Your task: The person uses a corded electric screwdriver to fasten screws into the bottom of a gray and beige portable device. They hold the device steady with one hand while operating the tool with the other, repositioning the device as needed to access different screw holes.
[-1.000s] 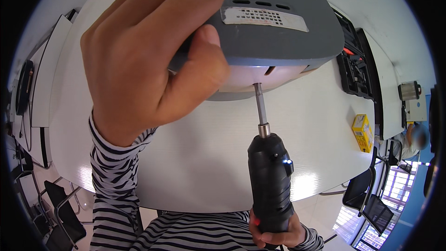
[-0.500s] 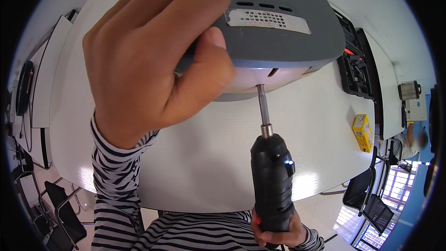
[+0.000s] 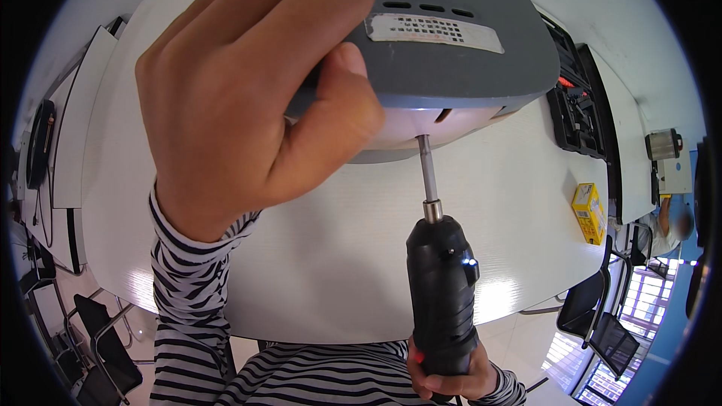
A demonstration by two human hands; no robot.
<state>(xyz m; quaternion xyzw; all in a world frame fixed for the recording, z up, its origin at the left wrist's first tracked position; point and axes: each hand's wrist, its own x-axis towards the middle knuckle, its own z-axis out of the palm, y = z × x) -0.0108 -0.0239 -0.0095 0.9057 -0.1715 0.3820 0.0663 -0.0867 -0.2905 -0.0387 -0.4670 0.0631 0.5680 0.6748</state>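
In front of you stretches a white, faintly grained table, bowed outward by the lens. Near its right edge, toward the near right corner, you have a yellow box; farther back along that edge lies an open black case. A gray-topped housing rises toward the far edge, its footing mostly hidden.

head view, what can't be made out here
Head view:
Tip of the bit: hidden at the grey device
What, if anything, the left hand holds: hidden by its fingers
Palm of the right hand: behind the black screwdriver
Device's far end: cut by the upper edge
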